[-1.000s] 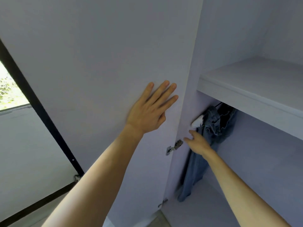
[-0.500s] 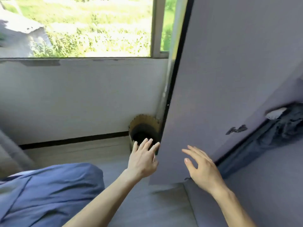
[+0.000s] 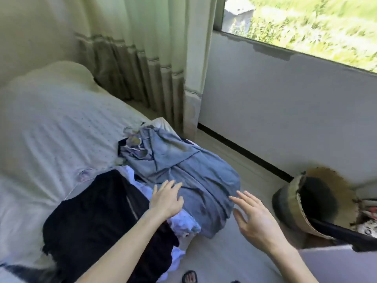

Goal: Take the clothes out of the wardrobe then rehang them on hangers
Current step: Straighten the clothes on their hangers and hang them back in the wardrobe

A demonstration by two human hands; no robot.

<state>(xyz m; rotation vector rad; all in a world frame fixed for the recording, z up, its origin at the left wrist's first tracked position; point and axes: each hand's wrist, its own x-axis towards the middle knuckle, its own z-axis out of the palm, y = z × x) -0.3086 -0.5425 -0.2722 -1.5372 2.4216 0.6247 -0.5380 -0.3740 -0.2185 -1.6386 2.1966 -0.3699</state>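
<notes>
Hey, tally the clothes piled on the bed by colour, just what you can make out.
Blue garment: 1
Black garment: 1
White garment: 1
Total: 3 that show apart; folds may hide more underneath.

- A bed (image 3: 51, 123) covered with a pale dotted sheet is seen at the left.
- Pale curtains (image 3: 142, 48) are hung behind it.
- A woven basket (image 3: 289, 211) is set on the floor (image 3: 224, 260) below the window (image 3: 316, 21).
</notes>
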